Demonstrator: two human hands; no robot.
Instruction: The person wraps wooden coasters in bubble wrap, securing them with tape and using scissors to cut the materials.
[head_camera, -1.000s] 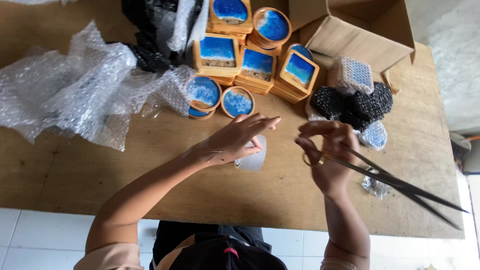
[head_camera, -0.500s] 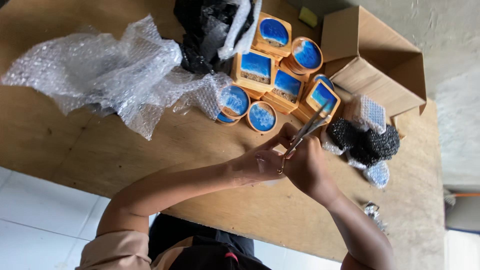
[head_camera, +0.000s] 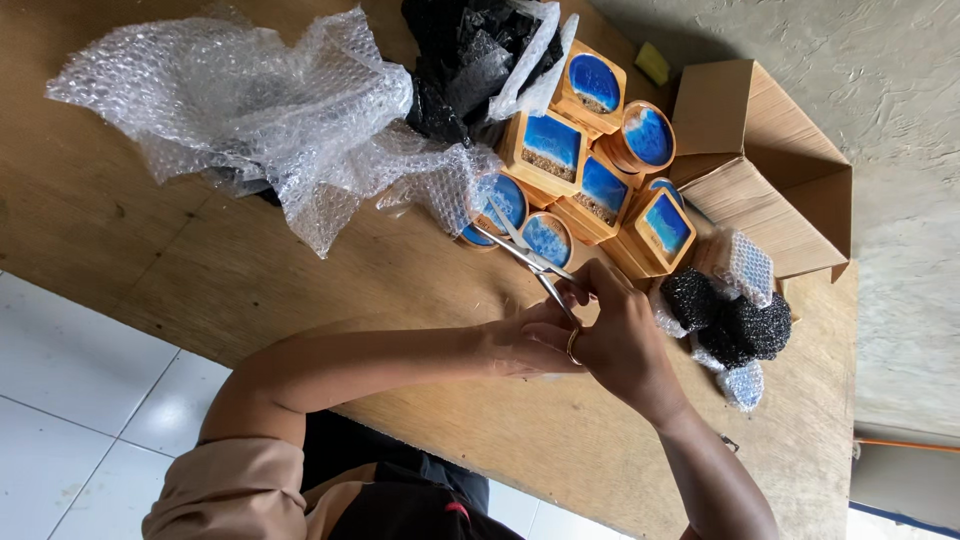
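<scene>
A: Where are the scissors (head_camera: 527, 256) now?

B: In the right hand (head_camera: 625, 335). Its fingers are curled through the handles, and the blades stand open, pointing up toward the round blue coasters (head_camera: 548, 238) on the wooden table (head_camera: 130, 240).

A: And the other hand?

B: The left hand (head_camera: 525, 345) sits just beside the right, touching it, fingers bunched together. Whether it pinches anything is hidden behind the right hand.

A: How far along does the wrapping look?

B: Hard to say, but likely early. A stack of square and round blue coasters (head_camera: 600, 160) stands bare, a big sheet of bubble wrap (head_camera: 260, 110) lies crumpled and uncut on the left, and only a few small wrapped bundles (head_camera: 745, 270) lie near the black mesh pieces (head_camera: 730, 320). The cardboard box (head_camera: 770, 180) lies open at the far edge of the table; its inside cannot be seen.
</scene>
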